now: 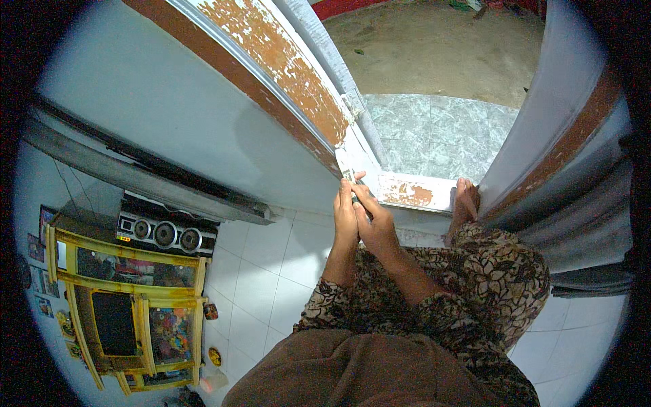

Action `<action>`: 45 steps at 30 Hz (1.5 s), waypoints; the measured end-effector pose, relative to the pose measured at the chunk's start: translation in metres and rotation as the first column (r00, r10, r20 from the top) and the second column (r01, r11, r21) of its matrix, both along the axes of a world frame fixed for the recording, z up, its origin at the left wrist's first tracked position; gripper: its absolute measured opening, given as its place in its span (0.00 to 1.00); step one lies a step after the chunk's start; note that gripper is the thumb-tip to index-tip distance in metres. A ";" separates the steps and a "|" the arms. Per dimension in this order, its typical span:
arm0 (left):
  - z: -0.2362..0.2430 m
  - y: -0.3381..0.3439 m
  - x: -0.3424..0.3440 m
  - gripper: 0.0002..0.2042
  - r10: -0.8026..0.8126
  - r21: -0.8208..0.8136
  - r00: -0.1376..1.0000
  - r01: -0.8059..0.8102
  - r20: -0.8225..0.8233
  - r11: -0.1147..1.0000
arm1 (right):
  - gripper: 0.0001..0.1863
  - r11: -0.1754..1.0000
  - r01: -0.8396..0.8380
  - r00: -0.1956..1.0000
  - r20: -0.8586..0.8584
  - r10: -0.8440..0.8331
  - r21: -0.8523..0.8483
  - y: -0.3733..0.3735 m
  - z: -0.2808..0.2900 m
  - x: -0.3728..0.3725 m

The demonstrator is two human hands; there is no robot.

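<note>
Both my hands are closed together around one slim hand tool, which has a pale metallic front part and a dark handle. Its kind is partly hidden by my fingers. My left hand wraps it from the left, and my right hand grips from the right, with a bit of the dark handle showing between them. The tool's front end points at the lower corner of a door frame, whose white paint is patchy over brown. A white sill with a bare brown patch runs right from that corner.
My bare foot rests at the sill's right end. Grey tiles and a concrete floor lie beyond the doorway. A dark curtain hangs at right. A yellow cabinet with a speaker unit stands at left on white tiles.
</note>
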State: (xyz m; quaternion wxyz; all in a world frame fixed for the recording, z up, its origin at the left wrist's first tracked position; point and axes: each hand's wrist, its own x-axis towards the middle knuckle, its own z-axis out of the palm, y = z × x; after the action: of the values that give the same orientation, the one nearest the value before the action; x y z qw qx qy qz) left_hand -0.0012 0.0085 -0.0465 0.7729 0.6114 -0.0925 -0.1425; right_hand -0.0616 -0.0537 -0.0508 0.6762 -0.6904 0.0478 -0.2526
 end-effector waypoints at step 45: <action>0.293 0.061 -0.196 0.13 0.570 -0.495 0.383 0.867 0.727 0.049 | 0.20 0.990 0.120 0.992 -0.025 -0.122 -0.068 -0.005 0.016 -0.003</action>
State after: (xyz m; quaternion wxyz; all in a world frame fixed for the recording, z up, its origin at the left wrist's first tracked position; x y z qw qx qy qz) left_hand -0.1973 0.0693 0.2466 0.7181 -0.1591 -0.6468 0.2019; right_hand -0.0648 -0.0587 -0.0351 0.6354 -0.7120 0.0910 -0.2847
